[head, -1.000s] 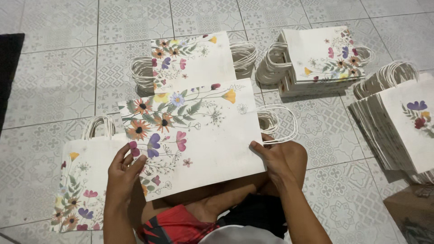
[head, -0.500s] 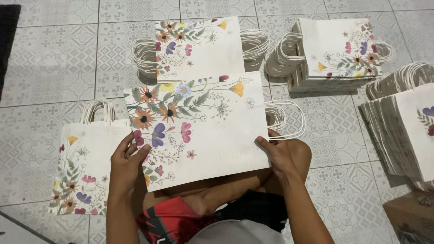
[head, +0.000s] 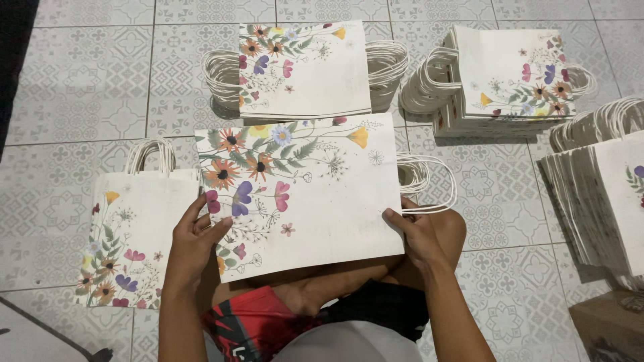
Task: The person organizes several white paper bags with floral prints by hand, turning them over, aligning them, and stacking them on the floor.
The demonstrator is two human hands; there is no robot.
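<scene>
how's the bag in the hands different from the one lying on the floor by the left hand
The held bag is gripped at both lower corners by the left hand and right hand; the floor bag lies flat, partly under it. The held bag's handle points right, the floor bag's points away. The held bag's flowers fill its top left, the floor bag's its lower left. Both are cream floral paper bags.

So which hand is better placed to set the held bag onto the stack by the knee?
Probably the left hand. It grips the held floral bag at the edge that overlaps the flat bag stack on the tile floor. The right hand holds the far edge, by the rope handles.
</scene>
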